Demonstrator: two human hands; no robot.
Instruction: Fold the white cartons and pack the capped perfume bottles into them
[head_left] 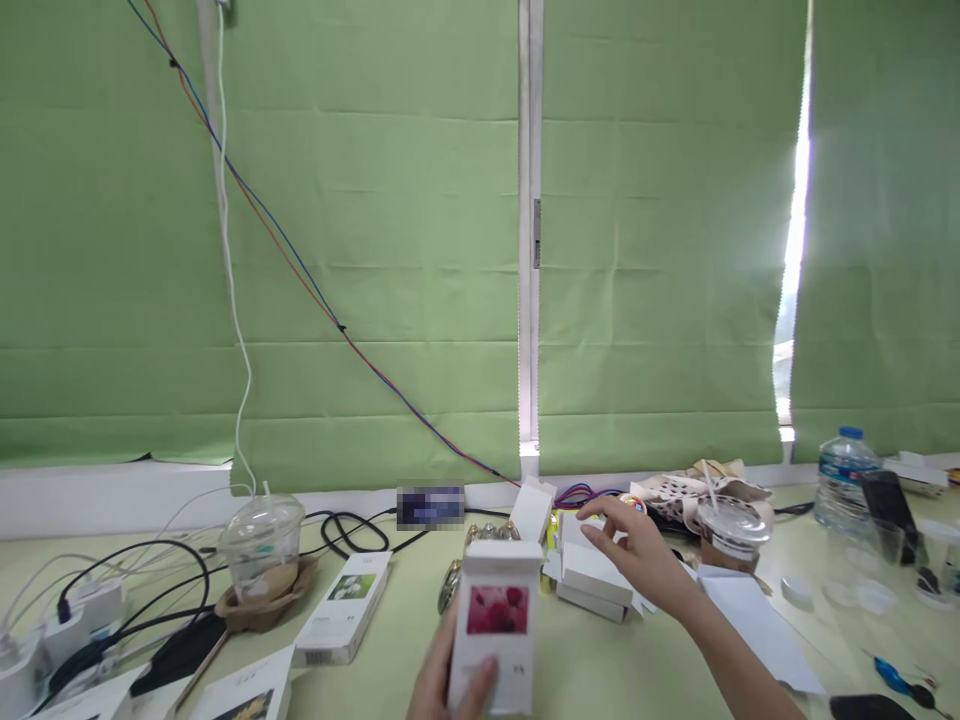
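Observation:
A white box with a red flower picture (498, 610) stands upright in my left hand (457, 670), its thumb across the front and the fingers behind its left side. My right hand (626, 545) is over a pile of white boxes (596, 578), fingers apart and slightly bent; whether a fingertip touches the top box I cannot tell. Behind the held box are a tilted white box (532, 510) and several small metallic objects (491, 532). Another white box with a green picture (345, 608) lies to the left.
Two drink cups, one at left (262, 550) and one at right (731, 530), stand on the table. Black cables (352, 530) and white chargers (56, 640) lie left. A water bottle (844, 480), white paper (757, 625) and a phone (889, 510) are right.

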